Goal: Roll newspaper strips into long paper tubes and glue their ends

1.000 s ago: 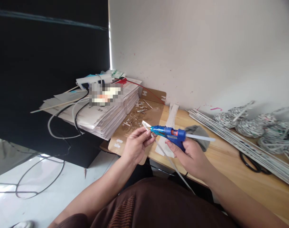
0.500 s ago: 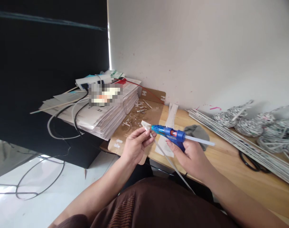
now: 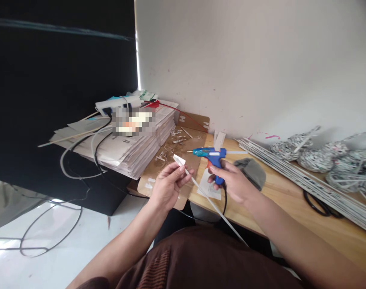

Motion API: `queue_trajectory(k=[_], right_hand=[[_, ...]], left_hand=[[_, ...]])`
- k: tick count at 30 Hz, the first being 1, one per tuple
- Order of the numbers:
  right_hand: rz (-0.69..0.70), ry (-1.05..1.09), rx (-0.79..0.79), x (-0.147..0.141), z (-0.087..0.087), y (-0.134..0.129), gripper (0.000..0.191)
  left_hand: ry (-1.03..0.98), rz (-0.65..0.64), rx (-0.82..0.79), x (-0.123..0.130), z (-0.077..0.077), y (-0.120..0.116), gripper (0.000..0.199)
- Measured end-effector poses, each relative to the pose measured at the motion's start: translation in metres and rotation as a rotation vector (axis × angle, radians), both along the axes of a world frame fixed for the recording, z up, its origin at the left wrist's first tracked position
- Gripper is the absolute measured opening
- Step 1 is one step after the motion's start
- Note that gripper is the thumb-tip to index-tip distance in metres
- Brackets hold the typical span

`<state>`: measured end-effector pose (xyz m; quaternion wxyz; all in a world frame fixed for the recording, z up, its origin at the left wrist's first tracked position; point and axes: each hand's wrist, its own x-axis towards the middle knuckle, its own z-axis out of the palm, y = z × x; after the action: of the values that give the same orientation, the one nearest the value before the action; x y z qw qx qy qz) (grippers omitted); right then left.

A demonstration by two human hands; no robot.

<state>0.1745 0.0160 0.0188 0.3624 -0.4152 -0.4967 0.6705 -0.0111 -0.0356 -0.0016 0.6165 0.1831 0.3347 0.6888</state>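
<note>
Between the thumb and fingers of my left hand (image 3: 170, 180) is a thin white paper tube (image 3: 207, 197), its flat folded tip sticking up past the fingers and its long end slanting down toward my lap. My right hand (image 3: 231, 178) grips the handle of a blue glue gun (image 3: 211, 154). The gun lies sideways with its nozzle pointing left, a short gap from the paper tip. A pale glue stick (image 3: 237, 152) juts out of its back, and a black cord hangs from the handle.
A tall stack of paper (image 3: 131, 154) bears a power strip (image 3: 116, 105) and cords at left. Paper scraps lie on a brown board (image 3: 189, 154). Printed paper strips (image 3: 209, 185), a grey cloth (image 3: 250, 172), rolled paper sticks (image 3: 303, 182), black-handled scissors (image 3: 318, 204) and coiled bundles (image 3: 315, 158) are along the table.
The glue gun has drawn back from the paper tip and turned to lie level, its side showing. My left hand has shifted slightly left with the paper tube.
</note>
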Motion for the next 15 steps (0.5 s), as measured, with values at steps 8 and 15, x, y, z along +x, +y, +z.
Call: queue_trajectory(k=[8,15], right_hand=[[0.067,-0.638,0.112,-0.049,-0.016,0.067,0.05],[0.017,-1.0,0.429,-0.081,-0.026,0.094,0.055]], left_hand=[[0.007,0.006,-0.046,-0.01,-0.003,-0.008,0.022],[0.04,-0.015,-0.053,-0.011,-0.007,-0.006,0.019]])
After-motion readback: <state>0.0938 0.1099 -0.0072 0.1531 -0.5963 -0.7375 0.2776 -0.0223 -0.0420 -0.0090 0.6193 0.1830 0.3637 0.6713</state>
